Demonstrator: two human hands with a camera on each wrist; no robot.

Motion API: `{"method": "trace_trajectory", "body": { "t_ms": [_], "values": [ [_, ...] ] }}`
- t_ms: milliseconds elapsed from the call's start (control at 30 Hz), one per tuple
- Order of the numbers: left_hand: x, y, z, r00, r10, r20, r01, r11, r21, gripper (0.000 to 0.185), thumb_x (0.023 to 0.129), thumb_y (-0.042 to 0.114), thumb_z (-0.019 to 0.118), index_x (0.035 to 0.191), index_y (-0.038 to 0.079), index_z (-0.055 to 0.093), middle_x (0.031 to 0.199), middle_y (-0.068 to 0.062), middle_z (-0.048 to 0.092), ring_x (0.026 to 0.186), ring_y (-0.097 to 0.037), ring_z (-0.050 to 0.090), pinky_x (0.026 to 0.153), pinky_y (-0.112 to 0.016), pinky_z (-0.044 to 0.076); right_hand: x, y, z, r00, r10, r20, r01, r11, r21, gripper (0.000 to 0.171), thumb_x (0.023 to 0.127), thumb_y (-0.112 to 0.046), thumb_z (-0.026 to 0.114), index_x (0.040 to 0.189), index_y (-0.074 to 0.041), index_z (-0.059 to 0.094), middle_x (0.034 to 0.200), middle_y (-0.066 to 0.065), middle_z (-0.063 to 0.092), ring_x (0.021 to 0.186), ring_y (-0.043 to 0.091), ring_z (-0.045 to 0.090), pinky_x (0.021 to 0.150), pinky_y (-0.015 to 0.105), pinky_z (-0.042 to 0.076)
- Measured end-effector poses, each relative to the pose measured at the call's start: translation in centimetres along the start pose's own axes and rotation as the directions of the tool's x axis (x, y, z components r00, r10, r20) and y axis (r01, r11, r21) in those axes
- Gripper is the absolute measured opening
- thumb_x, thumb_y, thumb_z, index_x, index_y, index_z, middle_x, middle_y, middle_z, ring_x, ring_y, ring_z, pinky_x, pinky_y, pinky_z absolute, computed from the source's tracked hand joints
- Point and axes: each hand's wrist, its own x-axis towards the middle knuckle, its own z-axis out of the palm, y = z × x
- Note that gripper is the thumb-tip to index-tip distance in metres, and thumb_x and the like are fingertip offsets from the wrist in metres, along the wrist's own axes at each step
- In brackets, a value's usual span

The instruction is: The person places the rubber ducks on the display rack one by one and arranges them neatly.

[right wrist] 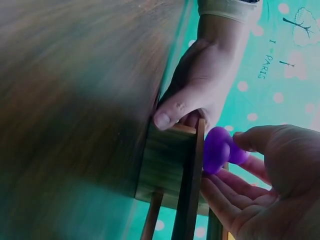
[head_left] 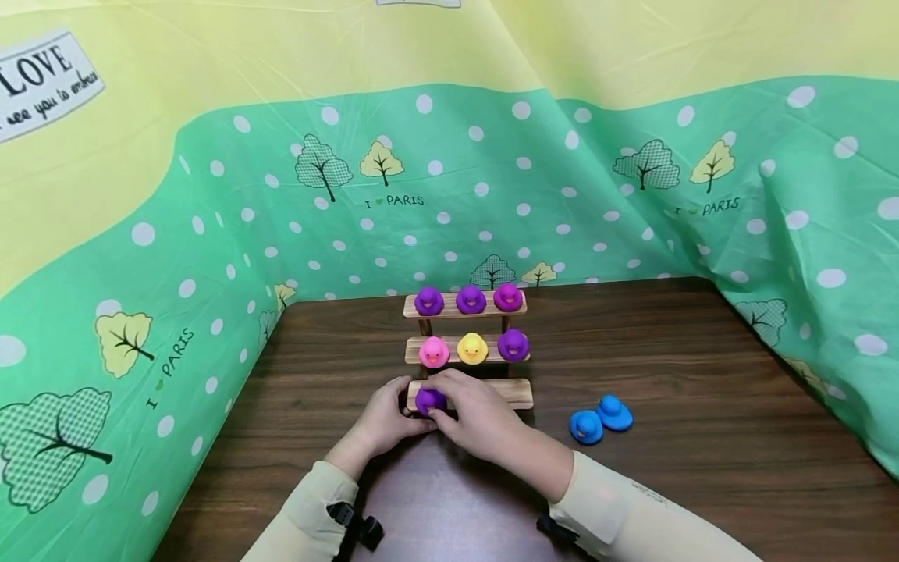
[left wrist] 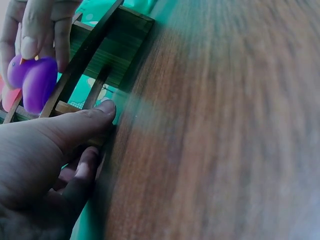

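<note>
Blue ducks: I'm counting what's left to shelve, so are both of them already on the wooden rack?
No, both blue ducks sit on the table, right of the rack.

two blue ducks [head_left: 600,420] on wooden table [head_left: 702,375], tree-print green cloth [head_left: 562,179] behind

ducks [head_left: 470,300] on rack [head_left: 516,394], two ducks [head_left: 600,420] right

Both forearms are reaching forward, sleeved to the wrists. The left hand [head_left: 382,421] is lying curled with thumb extended; the right hand [head_left: 477,417] is pinching with fingertips [left wrist: 30,47], its grip closed.
</note>
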Motion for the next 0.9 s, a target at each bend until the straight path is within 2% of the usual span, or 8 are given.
{"method": "trace_trajectory", "body": {
  "t_ms": [300,667,900],
  "values": [
    [0.04,0.01,0.04,1.000,-0.004,-0.007,0.004,1.000,0.004,0.070,0.069,0.025,0.100,0.125,0.002,0.064,0.111,-0.005,0.067,0.099,-0.018,0.064,0.092,-0.042,0.053,0.31,0.12,0.66,1.000,0.008,-0.007,-0.008,1.000,-0.030,0.033,0.093,-0.016,0.080,0.124,-0.018,0.072,0.122,-0.005,0.068,0.111,0.012,0.065,0.094,0.037,0.055],
    [-0.02,-0.14,0.04,1.000,0.019,-0.005,-0.019,1.000,0.008,0.060,0.069,0.027,0.101,0.115,0.010,0.066,0.103,0.002,0.065,0.092,-0.014,0.062,0.086,-0.037,0.053,0.22,0.15,0.65,1.000,0.009,0.002,-0.009,0.999,-0.036,0.033,0.094,-0.017,0.080,0.125,-0.018,0.071,0.123,-0.004,0.068,0.113,0.014,0.066,0.095,0.038,0.055],
    [0.04,-0.23,0.05,1.000,0.016,-0.010,-0.016,1.000,0.011,0.064,0.069,0.029,0.101,0.119,0.008,0.066,0.107,-0.001,0.067,0.096,-0.018,0.064,0.090,-0.042,0.053,0.23,0.27,0.62,1.000,-0.005,0.003,0.005,0.999,-0.041,0.033,0.094,-0.018,0.080,0.126,-0.017,0.071,0.123,-0.003,0.069,0.113,0.015,0.066,0.095,0.037,0.055]
  ]
}}
